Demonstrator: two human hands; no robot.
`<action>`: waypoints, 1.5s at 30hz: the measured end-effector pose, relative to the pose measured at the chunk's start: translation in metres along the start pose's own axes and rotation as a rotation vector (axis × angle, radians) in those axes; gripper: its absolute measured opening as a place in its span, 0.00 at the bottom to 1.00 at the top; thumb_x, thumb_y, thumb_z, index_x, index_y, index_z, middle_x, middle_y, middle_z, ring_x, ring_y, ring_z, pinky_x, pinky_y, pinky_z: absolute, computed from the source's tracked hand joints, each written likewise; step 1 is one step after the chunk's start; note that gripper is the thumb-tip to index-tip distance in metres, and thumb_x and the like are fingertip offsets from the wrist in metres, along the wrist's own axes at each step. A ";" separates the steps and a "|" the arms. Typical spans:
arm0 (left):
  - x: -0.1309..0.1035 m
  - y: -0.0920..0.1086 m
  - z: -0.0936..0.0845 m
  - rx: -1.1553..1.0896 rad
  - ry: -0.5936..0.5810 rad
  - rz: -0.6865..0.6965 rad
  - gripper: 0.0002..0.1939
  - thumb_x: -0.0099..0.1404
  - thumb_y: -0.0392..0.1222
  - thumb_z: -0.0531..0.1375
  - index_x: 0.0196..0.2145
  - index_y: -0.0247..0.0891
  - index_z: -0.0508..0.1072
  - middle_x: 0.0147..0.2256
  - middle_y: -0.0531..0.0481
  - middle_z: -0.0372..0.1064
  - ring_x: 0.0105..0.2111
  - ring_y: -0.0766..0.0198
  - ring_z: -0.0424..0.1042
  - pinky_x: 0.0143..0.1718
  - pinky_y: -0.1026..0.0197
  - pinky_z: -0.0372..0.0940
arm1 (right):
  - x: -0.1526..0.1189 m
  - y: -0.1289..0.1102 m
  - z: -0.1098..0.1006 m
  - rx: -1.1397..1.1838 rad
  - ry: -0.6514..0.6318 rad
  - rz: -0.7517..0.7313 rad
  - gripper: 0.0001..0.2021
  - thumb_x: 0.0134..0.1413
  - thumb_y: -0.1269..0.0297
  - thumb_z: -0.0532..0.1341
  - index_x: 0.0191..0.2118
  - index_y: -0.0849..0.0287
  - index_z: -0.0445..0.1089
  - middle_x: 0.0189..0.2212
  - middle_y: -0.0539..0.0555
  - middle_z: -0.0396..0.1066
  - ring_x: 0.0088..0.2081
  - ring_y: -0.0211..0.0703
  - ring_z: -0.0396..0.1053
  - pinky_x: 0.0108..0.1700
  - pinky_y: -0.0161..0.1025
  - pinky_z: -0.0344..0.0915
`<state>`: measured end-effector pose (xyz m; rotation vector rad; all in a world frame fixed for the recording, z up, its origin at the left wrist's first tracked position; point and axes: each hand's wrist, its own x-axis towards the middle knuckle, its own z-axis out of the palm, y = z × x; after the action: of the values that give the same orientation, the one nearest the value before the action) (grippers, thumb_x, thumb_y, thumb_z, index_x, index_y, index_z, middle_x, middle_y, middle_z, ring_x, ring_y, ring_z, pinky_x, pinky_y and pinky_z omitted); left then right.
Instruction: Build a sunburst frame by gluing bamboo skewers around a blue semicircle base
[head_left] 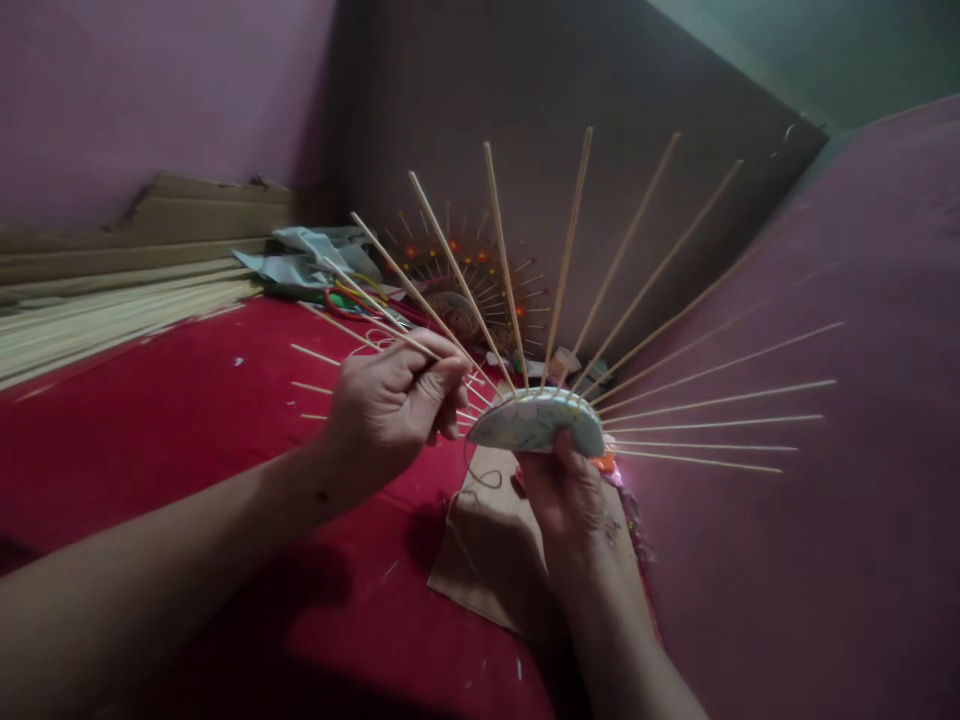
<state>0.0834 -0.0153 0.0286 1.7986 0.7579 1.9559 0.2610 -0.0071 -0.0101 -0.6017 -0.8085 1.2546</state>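
My right hand [564,495] grips a pale half-round piece [536,420] from below, thumb on its near face. Thin wooden sticks [577,250] fan out from its curved edge to both sides and upward. To the left of this piece my left hand [397,400] is closed in a pinch, with one stick [382,312] running into its fingertips. Several other sticks pass behind that hand. A thin string [487,480] hangs in a loop from the left end of the half-round piece; whether my left fingers also hold it is hidden.
Brown cardboard [491,540] lies on the red cloth [187,430] below my hands. A bundle of long sticks [112,320] lies at the left by a cardboard sheet [217,212]. Scissors [352,300] and a decorated round piece with sticks [465,275] are behind. A pink wall [810,560] stands right.
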 end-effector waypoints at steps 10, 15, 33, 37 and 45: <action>-0.007 -0.001 0.010 0.034 -0.103 0.103 0.04 0.67 0.36 0.56 0.35 0.36 0.70 0.22 0.57 0.69 0.19 0.74 0.68 0.19 0.72 0.66 | -0.007 0.007 0.008 -0.062 -0.057 -0.030 0.13 0.39 0.63 0.67 0.36 0.53 0.72 0.35 0.50 0.76 0.44 0.50 0.71 0.53 0.54 0.64; -0.007 -0.003 0.010 0.026 -0.121 0.152 0.04 0.67 0.36 0.56 0.36 0.36 0.71 0.23 0.56 0.70 0.22 0.74 0.71 0.21 0.72 0.66 | -0.009 0.007 0.010 -0.068 -0.066 -0.009 0.11 0.39 0.63 0.67 0.34 0.53 0.72 0.33 0.51 0.76 0.43 0.49 0.72 0.53 0.55 0.64; -0.002 0.007 0.010 0.322 -0.177 0.361 0.05 0.67 0.32 0.53 0.35 0.37 0.68 0.26 0.55 0.71 0.20 0.74 0.69 0.19 0.72 0.62 | -0.014 0.000 0.015 -0.031 -0.074 0.033 0.11 0.36 0.69 0.66 0.32 0.56 0.75 0.33 0.49 0.76 0.38 0.42 0.71 0.48 0.43 0.68; 0.001 0.011 0.008 0.358 -0.209 0.364 0.05 0.66 0.32 0.54 0.32 0.36 0.67 0.23 0.56 0.69 0.20 0.73 0.69 0.20 0.72 0.62 | -0.016 0.002 0.015 -0.042 -0.026 0.041 0.08 0.35 0.70 0.66 0.28 0.56 0.74 0.31 0.49 0.75 0.38 0.44 0.71 0.49 0.46 0.66; -0.003 0.002 0.006 0.165 -0.126 0.207 0.07 0.67 0.36 0.54 0.32 0.37 0.69 0.23 0.56 0.70 0.18 0.74 0.68 0.20 0.70 0.64 | -0.009 0.008 0.007 -0.065 -0.037 -0.054 0.10 0.38 0.69 0.65 0.33 0.53 0.73 0.34 0.49 0.76 0.42 0.48 0.72 0.52 0.52 0.65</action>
<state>0.0903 -0.0177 0.0276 2.1533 0.7361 1.9308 0.2500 -0.0141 -0.0138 -0.6062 -0.8938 1.1970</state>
